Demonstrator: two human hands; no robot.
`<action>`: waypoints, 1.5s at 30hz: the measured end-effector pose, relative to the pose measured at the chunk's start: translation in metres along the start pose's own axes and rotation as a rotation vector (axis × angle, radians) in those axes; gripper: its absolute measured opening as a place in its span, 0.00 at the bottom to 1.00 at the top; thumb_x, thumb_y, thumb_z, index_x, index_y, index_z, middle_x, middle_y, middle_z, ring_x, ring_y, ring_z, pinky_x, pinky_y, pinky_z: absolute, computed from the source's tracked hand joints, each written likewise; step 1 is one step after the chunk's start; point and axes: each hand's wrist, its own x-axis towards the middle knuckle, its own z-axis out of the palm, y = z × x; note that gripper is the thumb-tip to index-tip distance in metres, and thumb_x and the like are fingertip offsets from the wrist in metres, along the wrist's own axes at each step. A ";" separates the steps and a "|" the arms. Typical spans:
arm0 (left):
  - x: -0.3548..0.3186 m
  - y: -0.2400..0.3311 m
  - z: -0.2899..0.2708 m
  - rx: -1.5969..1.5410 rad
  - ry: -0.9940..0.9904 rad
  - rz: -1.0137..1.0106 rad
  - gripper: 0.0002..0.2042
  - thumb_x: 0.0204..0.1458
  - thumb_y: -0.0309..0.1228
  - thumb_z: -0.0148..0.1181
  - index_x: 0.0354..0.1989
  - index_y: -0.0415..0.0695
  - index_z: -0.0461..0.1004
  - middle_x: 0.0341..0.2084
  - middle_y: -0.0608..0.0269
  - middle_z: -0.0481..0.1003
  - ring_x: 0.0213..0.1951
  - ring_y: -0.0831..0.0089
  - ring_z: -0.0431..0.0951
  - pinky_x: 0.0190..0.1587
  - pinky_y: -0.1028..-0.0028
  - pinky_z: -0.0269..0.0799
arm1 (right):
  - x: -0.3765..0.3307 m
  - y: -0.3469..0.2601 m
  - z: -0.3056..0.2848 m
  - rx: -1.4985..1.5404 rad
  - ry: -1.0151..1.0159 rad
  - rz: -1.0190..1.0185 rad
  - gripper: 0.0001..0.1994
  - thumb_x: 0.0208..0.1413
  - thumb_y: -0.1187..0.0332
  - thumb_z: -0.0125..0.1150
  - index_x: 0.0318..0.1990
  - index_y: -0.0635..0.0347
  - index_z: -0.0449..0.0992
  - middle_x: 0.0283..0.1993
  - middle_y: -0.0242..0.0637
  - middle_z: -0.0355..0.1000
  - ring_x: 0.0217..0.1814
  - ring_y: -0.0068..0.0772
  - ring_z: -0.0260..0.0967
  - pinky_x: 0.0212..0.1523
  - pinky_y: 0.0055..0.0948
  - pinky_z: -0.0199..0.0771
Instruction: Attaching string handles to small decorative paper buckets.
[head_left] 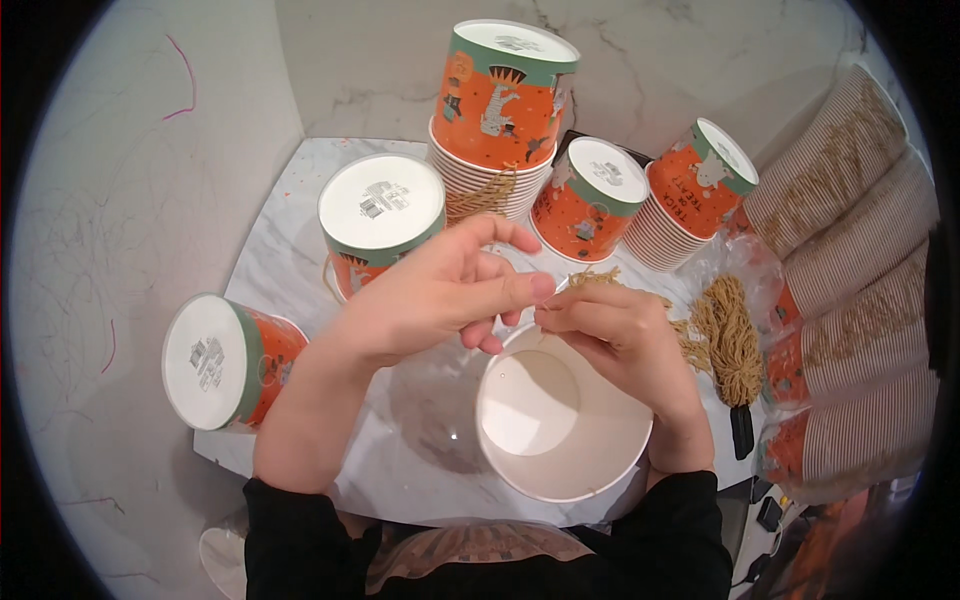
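A white paper bucket (600, 445) stands at the table's near edge with its open mouth toward me. My right hand (620, 325) is above its far rim, with thumb and fingertips pinched together; whatever lies between them is too small to make out. Just left of it, my left hand (460, 290) hovers with its fingers apart and its thumb tip close to the right fingertips. Tan twisted cord (597, 278) shows behind my right hand. A bundle of the same cord (735, 340) lies to the right, partly beside a clear plastic bag (752, 268).
Upside-down orange printed buckets stand around: one at the left (275, 350), one behind my left hand (385, 205), a tall nested stack (500, 115), and smaller ones (585, 205) at the back. Bagged long cup stacks (865, 310) line the right. Marble-patterned wall (360, 70) bounds the back.
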 end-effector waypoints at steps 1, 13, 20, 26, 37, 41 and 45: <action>-0.003 0.003 0.000 -0.035 0.020 0.047 0.23 0.63 0.31 0.61 0.62 0.39 0.62 0.33 0.65 0.76 0.22 0.85 0.72 0.29 0.78 0.76 | 0.000 0.003 0.001 -0.053 -0.009 -0.024 0.09 0.48 0.78 0.69 0.39 0.61 0.83 0.39 0.38 0.80 0.40 0.41 0.80 0.39 0.33 0.80; 0.000 -0.011 0.002 0.384 0.071 0.093 0.25 0.52 0.24 0.66 0.60 0.38 0.69 0.34 0.67 0.73 0.27 0.86 0.74 0.25 0.78 0.71 | 0.001 0.004 0.001 0.056 0.018 0.007 0.08 0.50 0.75 0.70 0.38 0.59 0.84 0.42 0.35 0.81 0.42 0.38 0.81 0.40 0.33 0.80; 0.000 -0.045 -0.005 0.991 0.329 0.469 0.13 0.49 0.25 0.65 0.42 0.33 0.78 0.29 0.55 0.76 0.32 0.62 0.78 0.37 0.64 0.71 | 0.005 0.004 -0.004 0.266 0.000 0.186 0.06 0.52 0.75 0.73 0.38 0.63 0.83 0.34 0.35 0.82 0.38 0.28 0.81 0.41 0.26 0.78; -0.003 -0.019 0.009 0.955 0.317 0.376 0.06 0.51 0.26 0.65 0.35 0.37 0.80 0.29 0.58 0.75 0.30 0.65 0.75 0.34 0.67 0.70 | 0.008 0.014 0.003 0.405 0.102 0.419 0.06 0.55 0.74 0.71 0.38 0.66 0.82 0.35 0.34 0.82 0.37 0.22 0.79 0.42 0.25 0.78; 0.007 -0.021 0.010 0.685 0.246 0.360 0.06 0.53 0.27 0.66 0.36 0.39 0.80 0.33 0.65 0.78 0.23 0.83 0.65 0.26 0.77 0.61 | 0.005 0.009 0.004 0.146 0.055 0.331 0.05 0.55 0.72 0.68 0.38 0.61 0.84 0.33 0.38 0.79 0.34 0.33 0.79 0.35 0.30 0.76; 0.008 -0.011 0.013 0.667 0.216 0.202 0.07 0.54 0.29 0.64 0.35 0.37 0.79 0.27 0.63 0.78 0.21 0.81 0.69 0.26 0.76 0.63 | 0.004 0.011 0.005 0.093 0.071 0.211 0.05 0.54 0.73 0.68 0.39 0.61 0.84 0.33 0.39 0.78 0.34 0.36 0.79 0.34 0.32 0.77; 0.012 -0.017 0.011 0.545 0.207 0.147 0.09 0.52 0.29 0.64 0.33 0.34 0.79 0.25 0.60 0.80 0.26 0.78 0.77 0.30 0.74 0.70 | 0.004 0.008 0.005 0.071 0.079 0.141 0.05 0.54 0.74 0.68 0.38 0.62 0.83 0.33 0.38 0.78 0.35 0.38 0.79 0.33 0.33 0.77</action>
